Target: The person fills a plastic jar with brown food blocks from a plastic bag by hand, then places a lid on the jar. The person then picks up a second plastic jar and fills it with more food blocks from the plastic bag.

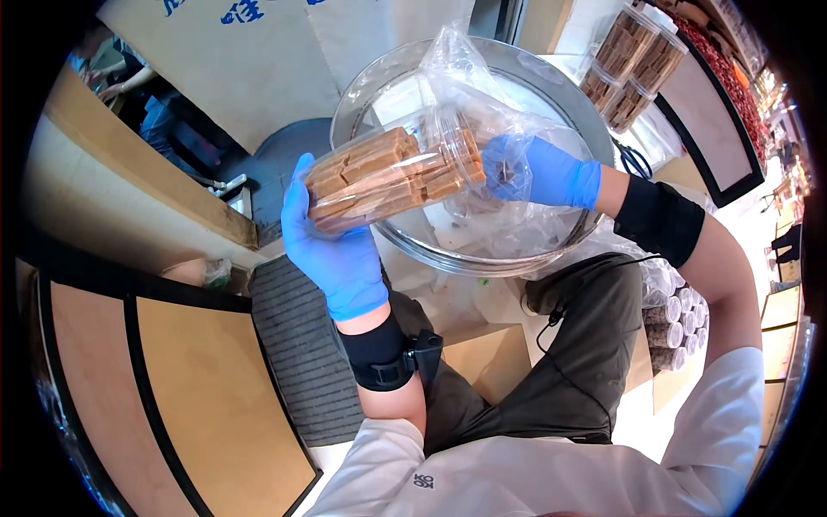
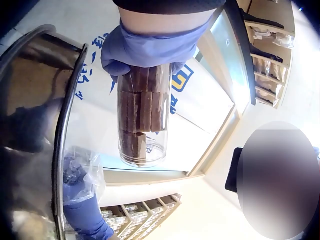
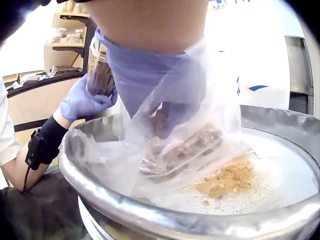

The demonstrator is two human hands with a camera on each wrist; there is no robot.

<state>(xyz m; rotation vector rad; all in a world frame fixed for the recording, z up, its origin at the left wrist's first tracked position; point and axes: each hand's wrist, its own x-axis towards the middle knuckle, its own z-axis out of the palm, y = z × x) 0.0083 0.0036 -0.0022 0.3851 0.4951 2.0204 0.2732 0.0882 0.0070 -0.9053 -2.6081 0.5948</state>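
Observation:
In the head view, my gloved left hand (image 1: 332, 258) grips a clear plastic jar (image 1: 366, 194) around its base end. Brown blocks (image 2: 145, 110) stand packed in layers inside it, and the jar tilts toward my right hand. My gloved right hand (image 1: 551, 172) is inside a clear plastic bag (image 1: 452, 65), its fingers pinching a brown block (image 3: 160, 120). More brown blocks (image 3: 200, 142) lie in the bag under that hand. The bag rests in a round metal sieve (image 3: 115, 192), where tan crumbs (image 3: 227, 180) lie on the mesh.
Filled jars (image 1: 624, 52) are stacked at the back right, near dark-handled scissors (image 1: 636, 161). Several more jars (image 1: 665, 334) lie low at the right. A cardboard box (image 1: 491, 358) stands between the legs. Another person (image 1: 142, 77) is at the far left.

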